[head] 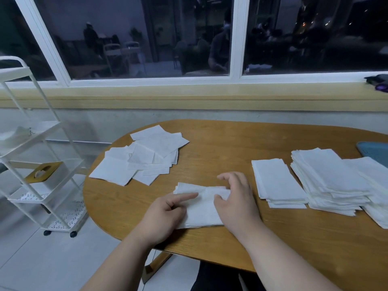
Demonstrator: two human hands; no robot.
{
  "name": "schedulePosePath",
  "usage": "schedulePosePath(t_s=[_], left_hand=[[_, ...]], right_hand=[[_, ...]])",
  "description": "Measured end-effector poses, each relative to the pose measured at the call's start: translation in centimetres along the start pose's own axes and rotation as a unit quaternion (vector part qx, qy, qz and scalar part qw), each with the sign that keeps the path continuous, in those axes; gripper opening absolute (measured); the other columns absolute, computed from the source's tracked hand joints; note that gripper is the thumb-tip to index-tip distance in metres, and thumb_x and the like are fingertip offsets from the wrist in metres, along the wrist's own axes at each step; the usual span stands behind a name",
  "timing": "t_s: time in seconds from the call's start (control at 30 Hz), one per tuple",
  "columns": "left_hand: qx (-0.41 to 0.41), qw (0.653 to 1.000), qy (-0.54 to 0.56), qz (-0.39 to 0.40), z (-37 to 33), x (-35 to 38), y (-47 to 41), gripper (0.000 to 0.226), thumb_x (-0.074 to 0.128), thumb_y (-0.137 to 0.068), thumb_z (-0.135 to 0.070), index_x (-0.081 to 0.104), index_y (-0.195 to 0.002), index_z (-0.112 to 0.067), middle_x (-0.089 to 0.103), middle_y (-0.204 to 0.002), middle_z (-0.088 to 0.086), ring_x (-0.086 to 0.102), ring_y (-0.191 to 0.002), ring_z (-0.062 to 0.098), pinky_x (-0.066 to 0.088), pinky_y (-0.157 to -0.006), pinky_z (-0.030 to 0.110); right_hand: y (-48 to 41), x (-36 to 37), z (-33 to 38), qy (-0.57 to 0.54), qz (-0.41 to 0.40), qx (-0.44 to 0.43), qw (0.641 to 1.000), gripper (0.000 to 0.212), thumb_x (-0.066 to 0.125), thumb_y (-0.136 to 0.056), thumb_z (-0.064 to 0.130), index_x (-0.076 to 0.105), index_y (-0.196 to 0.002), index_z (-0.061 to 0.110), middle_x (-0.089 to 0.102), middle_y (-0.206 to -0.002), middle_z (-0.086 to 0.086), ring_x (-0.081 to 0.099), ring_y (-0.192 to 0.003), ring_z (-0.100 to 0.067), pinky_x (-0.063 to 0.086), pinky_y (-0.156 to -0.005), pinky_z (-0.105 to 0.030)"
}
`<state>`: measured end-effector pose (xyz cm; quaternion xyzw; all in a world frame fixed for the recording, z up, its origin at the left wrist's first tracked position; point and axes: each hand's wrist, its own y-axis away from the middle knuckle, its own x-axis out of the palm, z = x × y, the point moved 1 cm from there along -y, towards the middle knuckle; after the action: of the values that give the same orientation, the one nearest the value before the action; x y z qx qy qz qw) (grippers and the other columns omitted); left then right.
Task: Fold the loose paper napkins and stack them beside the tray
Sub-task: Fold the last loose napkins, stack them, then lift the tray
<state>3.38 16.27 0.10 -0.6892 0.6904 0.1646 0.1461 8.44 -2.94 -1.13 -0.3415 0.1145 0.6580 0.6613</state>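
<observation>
Head view: person is working on one napkin (201, 208), which is lying flat on the table (220, 141) at the near edge, dead centre between the two arms.

Left hand (165, 215) is pinning the napkin's left part with a straight index finger, the other fingers loosely curled and holding nothing.

Right hand (236, 198) is arching over the right edge, and thumb and fingers look to be pinching that edge; the contact itself is partly hidden.

Loose pile (144, 156) is sitting far left, unfolded and fanned out. Folded stacks are sitting to the right: small stack (277, 181), then tall stack (327, 179) just beside it. Tray (375, 152) is showing only as a blue corner at the right edge, touching or just behind the tall stack.

Judgement: a fold is in progress and a fair number of napkins are waiting. To do it well:
- left finger should be holding the crease line so the sheet is not skating on the wood
- right hand should be bringing edge to edge, corners matched, before pressing
- paper is thin, so light pull only
- then it goes square on the small stack
</observation>
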Motion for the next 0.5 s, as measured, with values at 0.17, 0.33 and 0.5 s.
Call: schedulePosePath(t_s=[0.17, 0.33, 0.5], left_hand=[[0.003, 0.999, 0.031, 0.032, -2.3, -0.1, -0.5, 0.042, 0.049, -0.076, -0.006, 0.081, -0.084, -0.033, 0.066, -0.072, -0.009, 0.05, -0.064, 0.005, 0.037, -0.058, 0.016], [0.045, 0.998, 0.003, 0.048, -5.9, 1.1, -3.1, 0.043, 0.043, -0.066, -0.012, 0.079, -0.079, -0.03, 0.055, -0.067, 0.004, 0.045, -0.061, 0.012, 0.033, -0.056, 0.025], [0.062, 0.997, 0.003, 0.056, -7.3, 4.9, -6.5, 0.041, 0.053, -0.083, 0.0, 0.077, -0.079, -0.033, 0.062, -0.074, -0.018, 0.052, -0.069, 0.005, 0.04, -0.065, 0.021]], right_hand=[[-0.8, -4.5, 1.9, -0.001, 0.207, -0.018, 0.978, 0.031, 0.059, -0.085, 0.02, 0.038, -0.093, 0.042, 0.048, -0.129, 0.024, 0.052, -0.11, -0.01, 0.048, -0.091, -0.036], [-1.0, -8.4, 2.0, 0.017, 0.267, -0.005, 0.964, 0.026, 0.056, -0.086, 0.018, 0.045, -0.091, 0.041, 0.053, -0.081, 0.01, 0.045, -0.067, -0.011, 0.04, -0.064, -0.032], [-0.9, -10.5, -1.0, -0.033, 0.173, 0.057, 0.983, 0.03, 0.054, -0.09, 0.015, 0.057, -0.094, 0.044, 0.064, -0.087, -0.005, 0.048, -0.061, -0.014, 0.039, -0.056, -0.029]])
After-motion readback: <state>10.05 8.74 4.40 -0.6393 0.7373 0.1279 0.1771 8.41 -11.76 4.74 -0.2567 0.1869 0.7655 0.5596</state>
